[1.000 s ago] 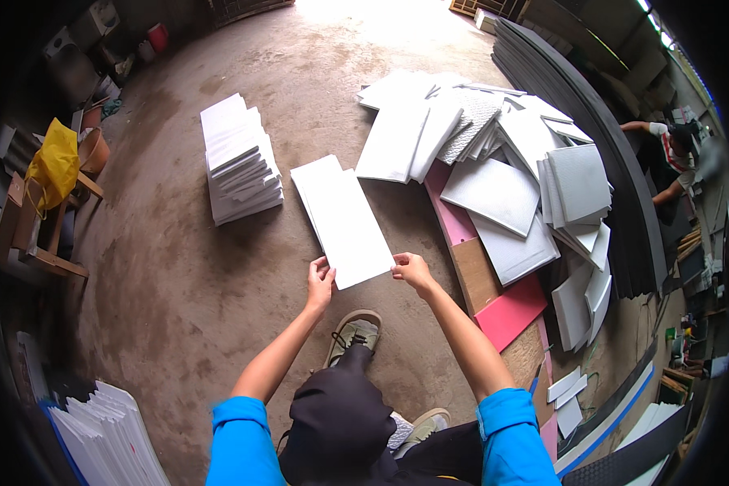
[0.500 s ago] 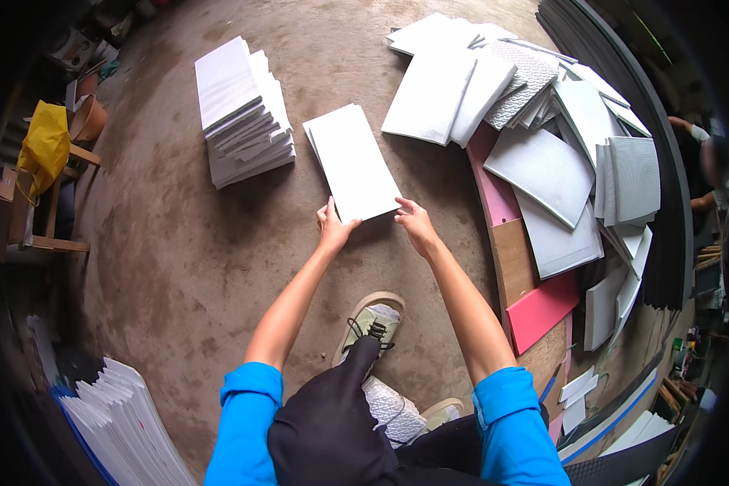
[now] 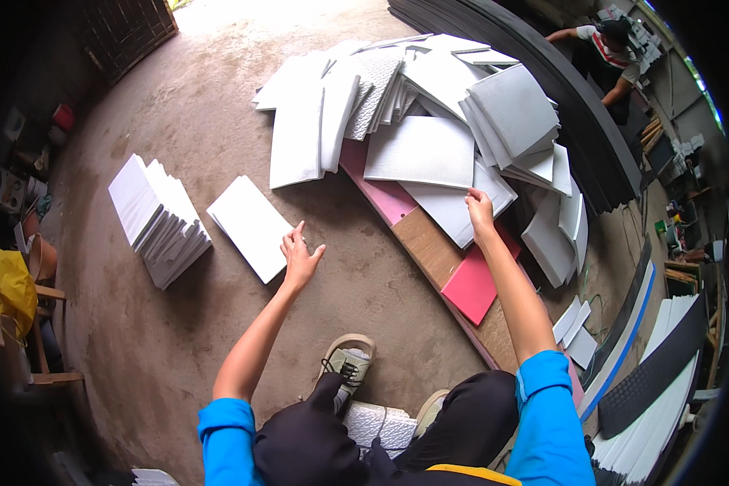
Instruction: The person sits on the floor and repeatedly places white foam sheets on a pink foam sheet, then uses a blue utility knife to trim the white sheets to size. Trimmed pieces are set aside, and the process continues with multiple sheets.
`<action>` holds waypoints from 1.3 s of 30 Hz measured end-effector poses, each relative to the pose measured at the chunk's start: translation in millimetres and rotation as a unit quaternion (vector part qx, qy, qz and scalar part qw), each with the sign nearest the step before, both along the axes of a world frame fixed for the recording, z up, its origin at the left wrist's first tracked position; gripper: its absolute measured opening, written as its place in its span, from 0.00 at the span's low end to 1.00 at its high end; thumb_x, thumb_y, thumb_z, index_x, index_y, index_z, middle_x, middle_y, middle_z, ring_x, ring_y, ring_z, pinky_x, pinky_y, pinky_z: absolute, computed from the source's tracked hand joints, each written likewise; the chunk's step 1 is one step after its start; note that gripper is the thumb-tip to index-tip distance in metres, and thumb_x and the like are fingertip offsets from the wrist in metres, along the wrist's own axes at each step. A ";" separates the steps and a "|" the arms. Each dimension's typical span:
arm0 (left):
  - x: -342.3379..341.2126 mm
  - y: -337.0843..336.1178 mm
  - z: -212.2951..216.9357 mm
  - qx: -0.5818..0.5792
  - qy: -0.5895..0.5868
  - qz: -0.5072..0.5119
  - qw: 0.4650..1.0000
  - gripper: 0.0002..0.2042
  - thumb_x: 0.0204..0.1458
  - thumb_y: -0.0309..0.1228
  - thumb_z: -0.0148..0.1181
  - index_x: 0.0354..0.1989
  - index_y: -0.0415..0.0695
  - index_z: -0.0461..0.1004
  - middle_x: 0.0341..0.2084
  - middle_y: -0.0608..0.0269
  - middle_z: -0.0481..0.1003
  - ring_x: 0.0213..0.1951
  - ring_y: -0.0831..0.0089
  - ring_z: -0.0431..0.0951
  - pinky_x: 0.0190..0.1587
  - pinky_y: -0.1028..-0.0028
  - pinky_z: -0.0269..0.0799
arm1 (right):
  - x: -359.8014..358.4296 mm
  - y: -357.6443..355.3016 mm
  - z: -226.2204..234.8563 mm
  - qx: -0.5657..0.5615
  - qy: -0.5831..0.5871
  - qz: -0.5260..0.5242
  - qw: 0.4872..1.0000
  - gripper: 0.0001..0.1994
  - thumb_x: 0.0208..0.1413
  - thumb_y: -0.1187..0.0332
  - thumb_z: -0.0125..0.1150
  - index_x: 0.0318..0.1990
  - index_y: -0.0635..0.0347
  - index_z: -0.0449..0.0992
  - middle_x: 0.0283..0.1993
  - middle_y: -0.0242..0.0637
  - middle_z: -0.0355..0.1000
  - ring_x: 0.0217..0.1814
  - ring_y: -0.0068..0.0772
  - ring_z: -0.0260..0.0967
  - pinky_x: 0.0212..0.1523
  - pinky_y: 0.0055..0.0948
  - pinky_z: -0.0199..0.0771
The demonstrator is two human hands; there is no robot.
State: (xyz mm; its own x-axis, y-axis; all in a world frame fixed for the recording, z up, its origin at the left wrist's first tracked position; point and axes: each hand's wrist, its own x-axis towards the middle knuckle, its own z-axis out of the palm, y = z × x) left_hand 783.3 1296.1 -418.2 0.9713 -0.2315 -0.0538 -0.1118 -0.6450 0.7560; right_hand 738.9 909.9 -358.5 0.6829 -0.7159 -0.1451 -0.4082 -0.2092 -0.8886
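My right hand (image 3: 480,214) pinches the near right corner of a white foam sheet (image 3: 419,152), which lies on top of a heap of similar sheets. With its fingers spread, my left hand (image 3: 300,257) hovers by the right edge of a white rectangular board (image 3: 249,227) on the floor. It holds nothing, and whether a fingertip touches that board I cannot tell. To the left of the board stands a tall, uneven stack of white boards (image 3: 158,219).
A long low plank (image 3: 419,243) with a pink-red sheet (image 3: 471,285) lies under the heap's near side. Dark sheets (image 3: 535,89) rise behind it, and another person (image 3: 611,61) is beyond them. A wooden stool (image 3: 53,332) with a yellow bag (image 3: 14,292) stands at left.
My right hand has left the single board and reached right to a sheet on the heap. My left hand has let go of that board. The view has turned right.
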 end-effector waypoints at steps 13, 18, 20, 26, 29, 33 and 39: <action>-3.7 -106.7 -23.1 -0.137 0.044 -0.039 0.989 0.30 0.47 0.36 0.60 0.60 0.45 0.57 0.50 0.52 0.60 0.53 0.59 0.60 0.57 0.63 0.54 | 59.6 -19.3 -32.3 0.147 0.000 -0.122 0.982 0.25 0.47 0.65 0.61 0.50 0.68 0.58 0.47 0.50 0.64 0.50 0.42 0.63 0.50 0.48 0.65; 9.6 -73.9 1.4 -0.247 0.103 0.026 0.963 0.24 0.53 0.37 0.54 0.58 0.46 0.58 0.54 0.53 0.60 0.56 0.64 0.61 0.58 0.66 0.57 | 38.0 48.1 19.8 0.335 -0.136 -0.044 0.931 0.11 0.59 0.74 0.47 0.45 0.69 0.54 0.45 0.47 0.63 0.42 0.34 0.68 0.43 0.33 0.79; 10.8 -76.9 25.8 -0.302 0.134 0.026 0.943 0.23 0.56 0.38 0.50 0.59 0.46 0.57 0.57 0.52 0.59 0.59 0.65 0.60 0.60 0.67 0.55 | -2.5 45.3 37.1 0.326 -0.153 0.005 0.933 0.11 0.58 0.76 0.48 0.43 0.71 0.55 0.45 0.50 0.63 0.45 0.35 0.67 0.43 0.33 0.79; 1.3 -100.4 128.4 -0.507 0.378 -0.063 0.772 0.41 0.52 0.60 0.42 0.64 0.40 0.43 0.59 0.46 0.54 0.56 0.55 0.64 0.52 0.58 0.69 | -131.6 57.0 112.8 -0.112 -0.119 0.134 0.977 0.05 0.55 0.79 0.50 0.37 0.66 0.62 0.44 0.45 0.70 0.43 0.37 0.73 0.42 0.30 0.79; 1.7 -112.1 158.3 -0.548 0.487 -0.257 0.630 0.47 0.50 0.65 0.37 0.65 0.39 0.32 0.61 0.42 0.49 0.57 0.53 0.63 0.51 0.59 0.71 | -180.8 50.8 126.4 -0.427 -0.160 0.229 0.860 0.10 0.49 0.85 0.51 0.39 0.66 0.65 0.49 0.46 0.69 0.53 0.47 0.67 0.50 0.35 0.74; -49.6 -151.1 190.7 -0.409 0.414 -0.217 0.784 0.34 0.54 0.28 0.53 0.64 0.37 0.40 0.57 0.48 0.58 0.53 0.68 0.68 0.53 0.70 0.68 | -237.4 44.8 131.3 -0.527 -0.178 0.258 0.790 0.11 0.47 0.83 0.54 0.39 0.64 0.66 0.52 0.42 0.67 0.58 0.48 0.63 0.54 0.38 0.72; -104.7 -183.0 157.0 -0.375 0.315 -0.293 0.821 0.21 0.55 0.21 0.50 0.57 0.36 0.55 0.46 0.57 0.69 0.47 0.75 0.70 0.49 0.75 0.67 | -309.5 37.4 95.5 -0.440 -0.140 0.043 0.886 0.19 0.46 0.88 0.42 0.45 0.57 0.67 0.55 0.40 0.61 0.61 0.42 0.57 0.61 0.40 0.61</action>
State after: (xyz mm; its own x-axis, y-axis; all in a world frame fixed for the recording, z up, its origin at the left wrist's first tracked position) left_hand 678.6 1113.1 -261.2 0.5154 -0.8467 -0.1322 0.3290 0.0531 0.9428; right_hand 429.4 947.2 -263.0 0.6621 -0.4111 0.6266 -0.1456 -0.8908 -0.4305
